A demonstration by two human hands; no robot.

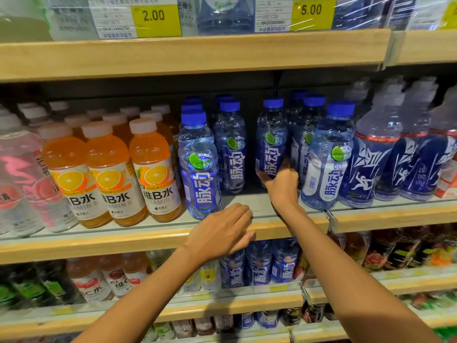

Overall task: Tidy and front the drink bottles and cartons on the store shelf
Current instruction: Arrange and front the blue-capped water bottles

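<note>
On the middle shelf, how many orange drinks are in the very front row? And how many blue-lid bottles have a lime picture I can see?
3 orange drinks in the front row
5 blue-lid bottles showing a lime picture; the right hand grips one of them
Total: 8

Vitamin bottles [108, 174] left, lime bottles [200, 169] centre, sports bottles [371, 164] right, all on shelf [123, 243]; water packs [225, 13] above.
</note>
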